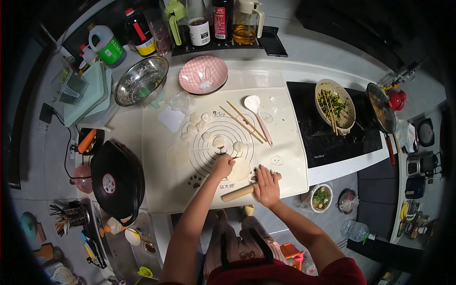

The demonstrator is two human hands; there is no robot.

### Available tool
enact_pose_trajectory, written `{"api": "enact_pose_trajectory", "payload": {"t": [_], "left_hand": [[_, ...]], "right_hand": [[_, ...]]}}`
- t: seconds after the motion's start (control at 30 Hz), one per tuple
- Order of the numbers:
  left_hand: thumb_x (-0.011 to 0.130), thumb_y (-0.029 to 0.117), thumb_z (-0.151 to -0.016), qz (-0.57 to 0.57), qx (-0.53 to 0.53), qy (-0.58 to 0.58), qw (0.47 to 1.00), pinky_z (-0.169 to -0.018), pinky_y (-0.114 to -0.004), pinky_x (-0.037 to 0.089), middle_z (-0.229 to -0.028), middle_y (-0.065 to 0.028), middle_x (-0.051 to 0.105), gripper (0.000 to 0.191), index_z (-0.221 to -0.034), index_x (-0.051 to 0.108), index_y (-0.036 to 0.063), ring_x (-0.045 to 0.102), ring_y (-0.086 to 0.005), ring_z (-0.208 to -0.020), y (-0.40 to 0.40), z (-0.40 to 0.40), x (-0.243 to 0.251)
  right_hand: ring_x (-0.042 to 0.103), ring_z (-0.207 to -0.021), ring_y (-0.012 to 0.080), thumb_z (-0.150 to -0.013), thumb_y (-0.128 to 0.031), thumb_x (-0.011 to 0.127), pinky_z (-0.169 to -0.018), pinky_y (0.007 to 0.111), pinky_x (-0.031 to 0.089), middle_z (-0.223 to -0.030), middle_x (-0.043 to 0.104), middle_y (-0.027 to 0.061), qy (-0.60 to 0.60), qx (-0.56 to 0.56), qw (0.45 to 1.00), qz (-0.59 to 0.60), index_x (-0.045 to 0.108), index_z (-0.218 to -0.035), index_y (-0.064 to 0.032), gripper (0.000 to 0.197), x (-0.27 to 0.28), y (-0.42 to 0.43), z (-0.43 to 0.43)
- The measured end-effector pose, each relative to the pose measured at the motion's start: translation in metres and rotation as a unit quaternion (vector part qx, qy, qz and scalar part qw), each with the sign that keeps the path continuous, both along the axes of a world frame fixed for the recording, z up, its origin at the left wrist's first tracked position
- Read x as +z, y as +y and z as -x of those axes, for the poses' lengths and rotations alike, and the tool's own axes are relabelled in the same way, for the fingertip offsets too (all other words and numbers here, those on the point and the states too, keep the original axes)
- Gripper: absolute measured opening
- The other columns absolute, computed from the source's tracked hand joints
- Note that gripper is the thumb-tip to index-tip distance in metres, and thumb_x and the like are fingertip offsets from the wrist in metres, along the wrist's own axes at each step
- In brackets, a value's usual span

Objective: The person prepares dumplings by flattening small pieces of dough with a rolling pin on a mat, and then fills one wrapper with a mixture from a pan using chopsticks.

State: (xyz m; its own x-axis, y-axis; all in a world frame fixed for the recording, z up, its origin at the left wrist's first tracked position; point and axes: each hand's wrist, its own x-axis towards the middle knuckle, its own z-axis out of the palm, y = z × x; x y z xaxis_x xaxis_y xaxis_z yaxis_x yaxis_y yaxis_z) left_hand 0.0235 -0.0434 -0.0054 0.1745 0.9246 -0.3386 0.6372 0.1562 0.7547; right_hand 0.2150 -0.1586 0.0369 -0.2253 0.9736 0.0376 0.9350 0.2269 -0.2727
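Observation:
My left hand (223, 166) pinches the upper left edge of a flat round dough wrapper (239, 170) on the printed silicone kneading mat (160, 192). Under the palm of my right hand (267, 187) lies a wooden rolling pin (238, 193), its fingers stretched out over it. The pin is just below the wrapper, near the mat's front edge. Several small dough pieces (201, 126) sit on the mat's printed circles, with one dough piece (239, 146) just above the wrapper. Another flattened wrapper (177, 155) rests at the left.
Chopsticks (245, 122) and a spoon (257, 114) lie on the mat. Behind it stand a floury metal bowl (137, 87) and a pink rabbit plate (203, 75). A pan of chopped filling (335, 107) is on the cooktop at right. A black electric griddle (115, 178) stands left, beside the sink (121, 256).

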Motion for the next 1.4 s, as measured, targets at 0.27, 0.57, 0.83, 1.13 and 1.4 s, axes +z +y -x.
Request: {"api": "enact_pose_trajectory", "payload": {"t": [0.27,0.57,0.83,1.13,1.4], "left_hand": [[0.063,0.023,-0.073,-0.009,-0.133,0.044,0.990,-0.063,-0.041,0.045,-0.072,-0.0179,0.059,0.022,-0.077,0.062,0.0020,0.057,-0.0343,-0.071,0.003,0.008,0.018],[0.067,0.023,-0.072,-0.076,-0.076,-0.011,0.994,-0.060,-0.035,0.045,-0.073,-0.0139,0.062,0.020,-0.081,0.065,0.0040,0.058,-0.0283,-0.065,0.020,-0.007,0.012],[0.063,0.025,-0.076,-0.054,-0.084,0.046,0.994,-0.063,-0.037,0.045,-0.079,-0.0130,0.062,0.022,-0.086,0.060,0.0059,0.059,-0.0294,-0.073,0.009,0.003,0.018],[0.058,0.020,-0.075,0.005,-0.093,0.039,0.995,-0.065,-0.041,0.044,-0.078,-0.0191,0.060,0.022,-0.082,0.059,-0.0004,0.057,-0.0351,-0.074,-0.002,0.018,0.018],[0.068,0.021,-0.069,-0.118,-0.060,0.008,0.991,-0.067,-0.038,0.046,-0.079,-0.0156,0.062,0.022,-0.084,0.065,0.0048,0.059,-0.0323,-0.074,0.016,-0.006,0.009]], "right_hand": [[0.030,-0.126,0.0304,-0.085,-0.024,0.042,-0.103,0.050,0.019,-0.137,0.032,0.0149,-0.014,-0.007,0.997,-0.077,0.031,-0.131,0.0008,0.054,-0.011,0.086,0.029],[0.026,-0.128,0.0266,-0.086,-0.025,0.039,-0.106,0.044,0.016,-0.138,0.029,0.0150,0.002,-0.056,0.993,-0.107,0.028,-0.132,0.0023,0.054,-0.024,0.169,0.045],[0.022,-0.130,0.0277,-0.088,-0.041,0.035,-0.105,0.048,0.015,-0.141,0.024,0.0160,-0.041,-0.027,0.998,0.039,0.022,-0.135,0.0013,0.064,-0.011,0.040,0.019],[0.031,-0.125,0.0307,-0.085,-0.027,0.041,-0.103,0.050,0.019,-0.135,0.035,0.0174,-0.006,-0.020,0.996,-0.081,0.034,-0.129,0.0018,0.053,-0.013,0.076,0.030],[0.031,-0.125,0.0287,-0.086,-0.024,0.040,-0.104,0.046,0.019,-0.133,0.036,0.0177,0.010,-0.066,0.990,-0.122,0.033,-0.129,0.0043,0.052,-0.024,0.162,0.053]]}}
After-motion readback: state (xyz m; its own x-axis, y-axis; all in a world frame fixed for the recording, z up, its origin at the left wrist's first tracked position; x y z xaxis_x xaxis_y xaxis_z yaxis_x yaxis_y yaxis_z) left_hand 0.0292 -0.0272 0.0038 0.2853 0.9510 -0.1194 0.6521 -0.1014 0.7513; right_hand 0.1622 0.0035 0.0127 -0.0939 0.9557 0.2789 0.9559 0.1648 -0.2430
